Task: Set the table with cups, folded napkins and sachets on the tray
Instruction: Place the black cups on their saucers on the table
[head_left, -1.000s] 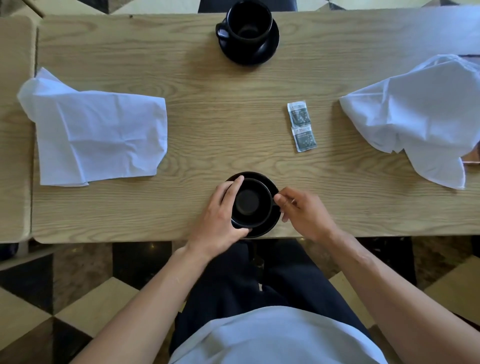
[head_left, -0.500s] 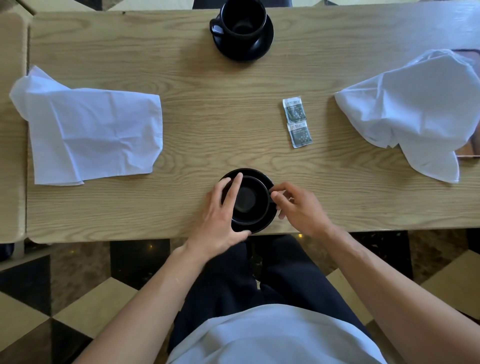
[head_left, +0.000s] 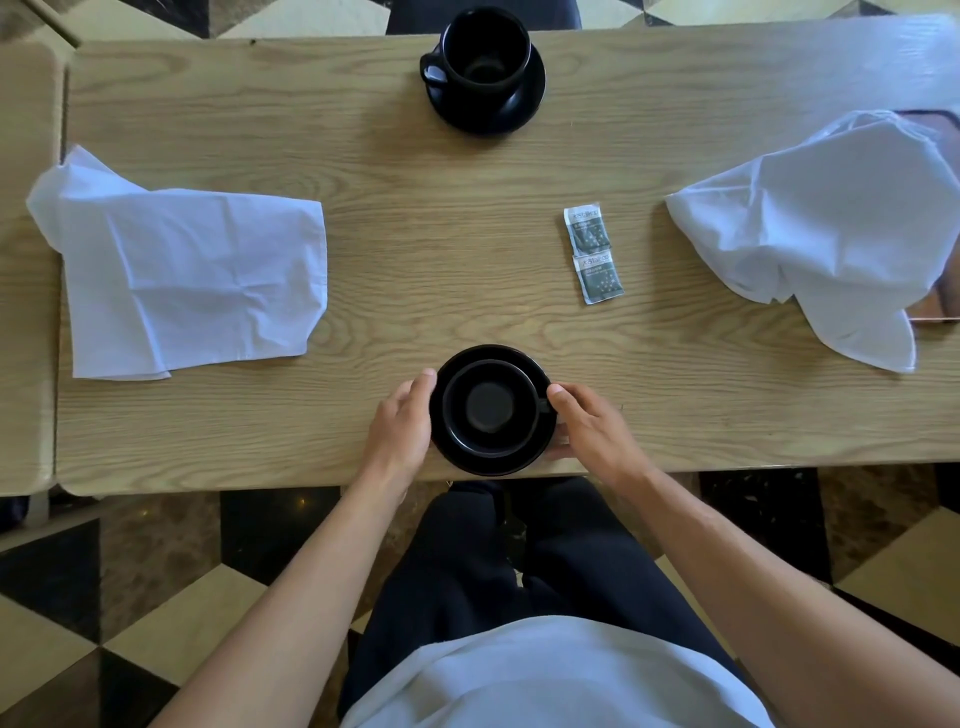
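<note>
A black cup (head_left: 491, 408) stands on its black saucer (head_left: 493, 460) at the table's near edge, handle pointing right. My left hand (head_left: 402, 428) lies against the saucer's left rim with relaxed fingers. On the other side my right hand (head_left: 592, 428) touches the saucer's right rim, thumb beside the handle. A second black cup (head_left: 485, 52) on a saucer (head_left: 488, 114) stands at the far edge. Two grey sachets (head_left: 592, 254) lie end to end right of centre. One crumpled white napkin (head_left: 192, 280) lies at the left, another (head_left: 831, 228) at the right.
A brown tray (head_left: 935, 312) shows only as edges beneath the right napkin. The wooden table (head_left: 441, 249) butts against another table (head_left: 26, 286) on the left. A dark chair (head_left: 410, 13) stands beyond the far cup. Checkered floor lies below.
My left hand has come off the near cup's rim and dropped to the saucer's left side. My right hand has let go of the handle and settled against the saucer's right rim.
</note>
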